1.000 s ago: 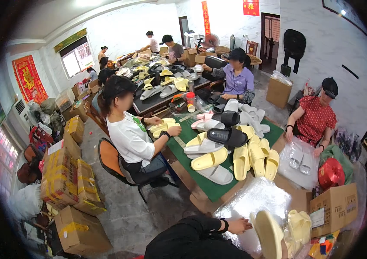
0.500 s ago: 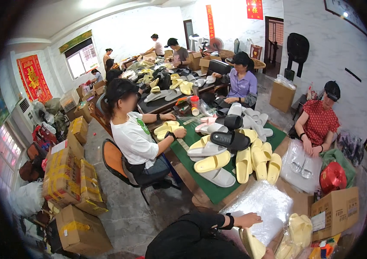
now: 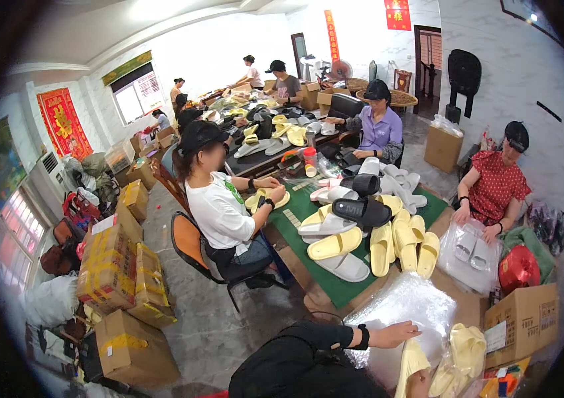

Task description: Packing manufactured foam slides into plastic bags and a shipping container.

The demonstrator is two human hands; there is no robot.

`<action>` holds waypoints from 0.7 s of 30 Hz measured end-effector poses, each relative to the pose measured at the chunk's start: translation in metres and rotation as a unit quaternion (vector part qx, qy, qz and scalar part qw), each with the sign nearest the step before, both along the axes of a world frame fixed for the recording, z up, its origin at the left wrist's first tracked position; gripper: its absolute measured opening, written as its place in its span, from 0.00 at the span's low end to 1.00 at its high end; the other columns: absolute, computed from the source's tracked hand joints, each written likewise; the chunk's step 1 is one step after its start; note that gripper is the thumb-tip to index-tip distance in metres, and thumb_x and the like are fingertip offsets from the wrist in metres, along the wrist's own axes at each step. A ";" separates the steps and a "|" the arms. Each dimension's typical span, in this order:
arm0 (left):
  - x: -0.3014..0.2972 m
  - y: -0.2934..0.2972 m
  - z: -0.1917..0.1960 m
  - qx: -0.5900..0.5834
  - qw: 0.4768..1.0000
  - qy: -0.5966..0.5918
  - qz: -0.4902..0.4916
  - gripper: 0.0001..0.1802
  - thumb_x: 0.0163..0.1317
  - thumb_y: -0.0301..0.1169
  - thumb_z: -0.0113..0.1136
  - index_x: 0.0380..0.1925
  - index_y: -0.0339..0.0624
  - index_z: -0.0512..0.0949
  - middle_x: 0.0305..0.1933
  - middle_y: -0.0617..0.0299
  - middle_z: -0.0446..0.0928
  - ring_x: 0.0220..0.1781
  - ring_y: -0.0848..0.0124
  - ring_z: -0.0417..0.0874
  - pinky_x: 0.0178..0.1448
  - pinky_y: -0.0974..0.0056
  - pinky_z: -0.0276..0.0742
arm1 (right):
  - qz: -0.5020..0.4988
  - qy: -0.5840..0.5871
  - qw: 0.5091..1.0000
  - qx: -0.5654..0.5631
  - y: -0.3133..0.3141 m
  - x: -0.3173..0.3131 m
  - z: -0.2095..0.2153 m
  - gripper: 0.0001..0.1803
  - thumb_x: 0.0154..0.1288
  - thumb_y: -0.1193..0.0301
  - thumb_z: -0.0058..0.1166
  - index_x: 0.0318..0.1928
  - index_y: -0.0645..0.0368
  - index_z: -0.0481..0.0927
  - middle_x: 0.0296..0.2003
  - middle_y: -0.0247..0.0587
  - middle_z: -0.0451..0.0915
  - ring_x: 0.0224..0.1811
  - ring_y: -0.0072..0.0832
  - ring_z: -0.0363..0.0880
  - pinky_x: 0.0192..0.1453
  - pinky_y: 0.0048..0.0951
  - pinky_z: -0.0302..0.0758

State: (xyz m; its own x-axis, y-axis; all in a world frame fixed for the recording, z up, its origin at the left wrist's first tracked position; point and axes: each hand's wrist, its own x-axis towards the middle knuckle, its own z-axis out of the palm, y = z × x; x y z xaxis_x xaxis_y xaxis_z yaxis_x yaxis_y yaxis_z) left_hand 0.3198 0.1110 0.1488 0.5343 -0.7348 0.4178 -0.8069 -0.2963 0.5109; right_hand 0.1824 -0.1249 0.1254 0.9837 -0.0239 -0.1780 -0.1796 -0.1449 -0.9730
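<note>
Clear plastic bags [image 3: 421, 298] lie in a flat, shiny stack at the near table edge. My left hand [image 3: 393, 334] is over the stack, its fingers drawn together on a bag's film. My right hand [image 3: 420, 383], mostly hidden at the lower edge, holds a pale yellow slipper [image 3: 412, 363], tilted with its toe end up, close to my left fingers. Just right of it, more yellow slippers [image 3: 466, 348] lie partly in clear plastic.
Yellow, grey and black slippers [image 3: 361, 212] are heaped on a green mat [image 3: 335, 288]. A co-worker [image 3: 219, 205] sits at the left, another [image 3: 491, 176] at the right with bagged grey slippers [image 3: 471, 249]. An open carton [image 3: 521, 323] stands at near right; taped cartons [image 3: 106, 268] line the left floor.
My left hand has risen slightly, its fingers going from spread on the bags to pinched together. The yellow slipper has come up beside it in my right hand. The whole view has shifted slightly.
</note>
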 end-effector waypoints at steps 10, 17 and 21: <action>-0.027 -0.017 0.015 -0.028 0.990 0.010 0.135 0.34 0.41 0.13 0.46 0.56 0.31 0.61 0.47 0.48 0.65 0.50 0.54 0.66 0.53 0.61 0.66 | -0.025 -0.122 0.985 -0.123 -0.009 0.026 -0.037 0.06 0.57 0.78 0.44 0.32 0.68 0.74 0.23 0.34 0.71 0.26 0.23 0.70 0.33 0.23 0.67; -0.029 -0.013 -0.003 -0.010 0.980 0.022 0.199 0.29 0.46 0.18 0.48 0.55 0.34 0.65 0.39 0.53 0.67 0.43 0.58 0.68 0.50 0.63 0.67 | 0.047 -0.166 0.951 -0.256 0.015 0.036 0.011 0.07 0.55 0.79 0.45 0.34 0.69 0.75 0.34 0.47 0.71 0.35 0.41 0.70 0.38 0.31 0.66; -0.037 -0.014 0.016 -0.087 0.990 0.025 0.111 0.29 0.48 0.17 0.47 0.55 0.36 0.65 0.41 0.53 0.66 0.45 0.57 0.68 0.50 0.63 0.67 | 0.048 -0.123 0.966 -0.223 0.013 0.041 0.010 0.06 0.53 0.79 0.46 0.31 0.68 0.75 0.30 0.48 0.68 0.33 0.43 0.69 0.37 0.32 0.67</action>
State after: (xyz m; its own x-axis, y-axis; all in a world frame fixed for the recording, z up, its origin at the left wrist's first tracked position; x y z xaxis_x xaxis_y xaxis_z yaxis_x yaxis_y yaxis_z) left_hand 0.2829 0.0972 0.1649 0.6983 -0.5156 0.4965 -0.7038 -0.3676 0.6080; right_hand 0.2239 -0.1123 0.1352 0.9965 0.0485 0.0680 0.0836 -0.5647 -0.8210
